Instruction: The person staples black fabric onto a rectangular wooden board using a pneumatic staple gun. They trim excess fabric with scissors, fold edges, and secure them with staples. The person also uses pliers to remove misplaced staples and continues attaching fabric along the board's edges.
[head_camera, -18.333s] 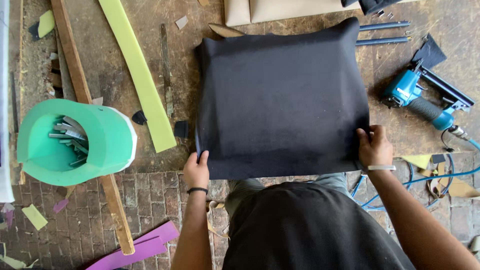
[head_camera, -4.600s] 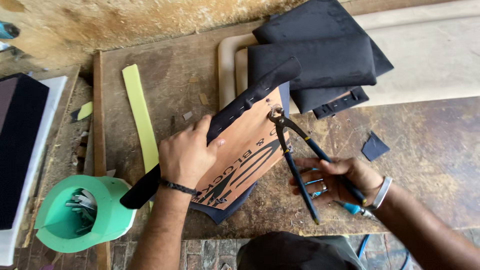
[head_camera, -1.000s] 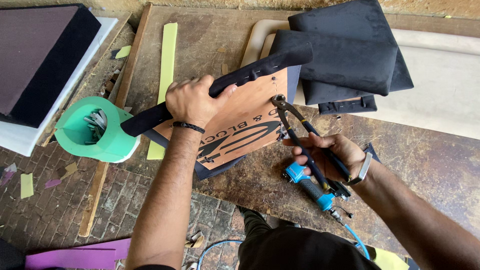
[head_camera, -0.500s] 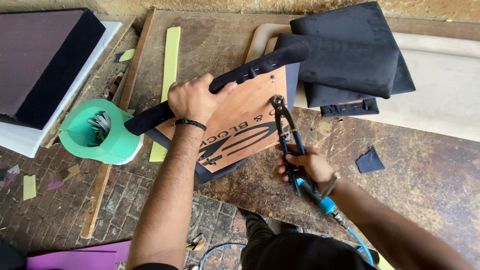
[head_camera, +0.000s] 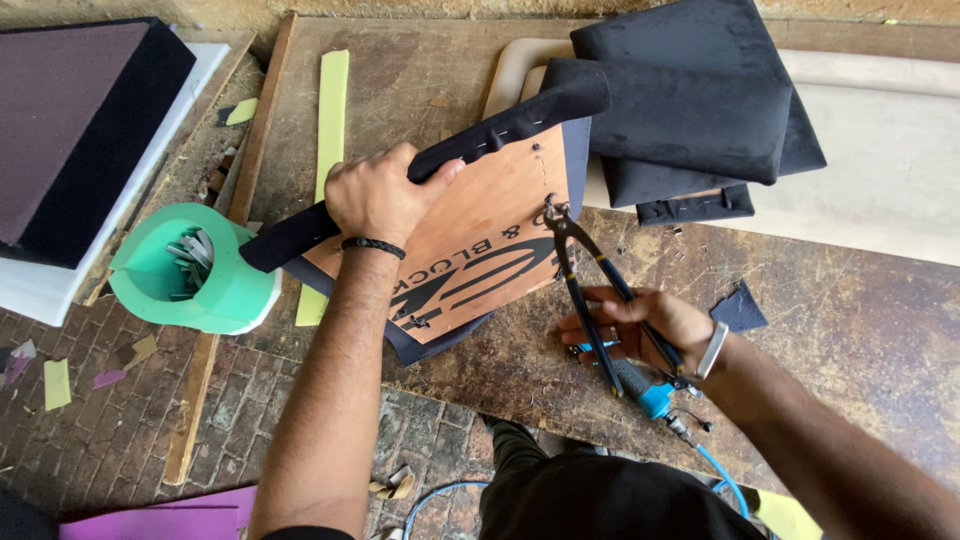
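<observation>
My left hand (head_camera: 378, 195) grips the padded black-fabric edge of a seat board (head_camera: 480, 240), whose bare plywood underside faces up and is tilted on the workbench. Staples show along its fabric edge. My right hand (head_camera: 640, 325) holds black-handled pincers (head_camera: 590, 280); their jaws touch the board's right edge near the fabric. A blue pneumatic stapler (head_camera: 650, 390) lies just under my right hand, its blue hose trailing toward me.
Finished black upholstered cushions (head_camera: 690, 110) are stacked at the back right on a pale board. A green cup-shaped container (head_camera: 195, 270) with metal pieces stands left. A dark foam-backed panel (head_camera: 80, 130) lies far left. Yellow-green foam strip (head_camera: 325, 150), fabric scrap (head_camera: 742, 308), brick floor below.
My right hand shifted its grip on the pincers and brought the jaws up to the board's right edge. My left hand kept its hold on the padded edge.
</observation>
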